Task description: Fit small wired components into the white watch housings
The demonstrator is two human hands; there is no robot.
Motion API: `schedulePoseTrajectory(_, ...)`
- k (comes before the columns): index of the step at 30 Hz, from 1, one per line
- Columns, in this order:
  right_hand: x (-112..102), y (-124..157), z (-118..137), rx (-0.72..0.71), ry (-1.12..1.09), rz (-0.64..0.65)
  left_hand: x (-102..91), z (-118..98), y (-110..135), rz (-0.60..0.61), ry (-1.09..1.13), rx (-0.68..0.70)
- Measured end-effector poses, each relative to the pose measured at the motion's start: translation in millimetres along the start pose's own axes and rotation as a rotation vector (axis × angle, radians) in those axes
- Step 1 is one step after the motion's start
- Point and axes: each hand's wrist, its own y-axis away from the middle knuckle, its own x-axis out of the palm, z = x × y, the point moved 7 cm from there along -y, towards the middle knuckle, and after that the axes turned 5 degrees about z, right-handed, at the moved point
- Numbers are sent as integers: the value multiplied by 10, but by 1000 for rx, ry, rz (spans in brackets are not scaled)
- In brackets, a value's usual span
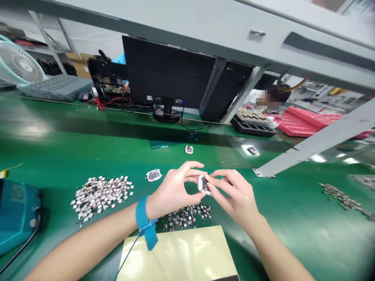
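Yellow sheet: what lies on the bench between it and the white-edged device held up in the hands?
In the head view, a loose scatter of small pieces lies between the yellow sheet and the white-edged device.

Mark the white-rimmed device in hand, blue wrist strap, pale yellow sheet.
White-rimmed device [204, 185]: head view, on its dark inner face.
Blue wrist strap [141, 213]: head view, on the band around the wrist.
Pale yellow sheet [181, 254]: head view, on its bare middle.

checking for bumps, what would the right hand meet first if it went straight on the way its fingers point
The right hand would first meet the small white-framed device it is touching, then probably the left hand; depth is hard to judge here.
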Motion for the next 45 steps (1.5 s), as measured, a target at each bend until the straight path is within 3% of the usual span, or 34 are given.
schedulePoseTrajectory(8,-180,5,396,-150,134,134,136,-113,285,79,20,-119)
schedulePoseTrajectory(16,-57,302,559,-258,223,218,369,-62,557,61,-3,-121)
schedulePoseTrajectory(21,9,378,626,-422,261,259,435,64,555,91,-88,-102)
schedulePoseTrajectory(24,124,245,362,-420,131,404,315,194,433,103,-193,-78)
schedulePoseTrajectory(27,395,-66,-195,-280,-39,488,32,418,289,50,-354,-76)
schedulePoseTrajectory(32,1308,-611,-1001,-212,-1,598,-355,778,269,-8,-634,-129)
schedulePoseTrajectory(35,1818,-796,-1214,-227,-5,719,-328,763,322,77,-721,-96)
schedulePoseTrajectory(37,2000,-871,-1276,-233,-22,785,-174,672,329,245,-730,-11)
schedulePoseTrajectory(39,2029,-920,-1303,-214,-34,811,18,581,333,454,-712,91)
schedulePoseTrajectory(41,1913,-917,-1289,-165,-39,787,155,536,332,608,-705,159)
schedulePoseTrajectory(45,1435,-589,-1082,-40,-89,665,236,590,295,703,-741,176)
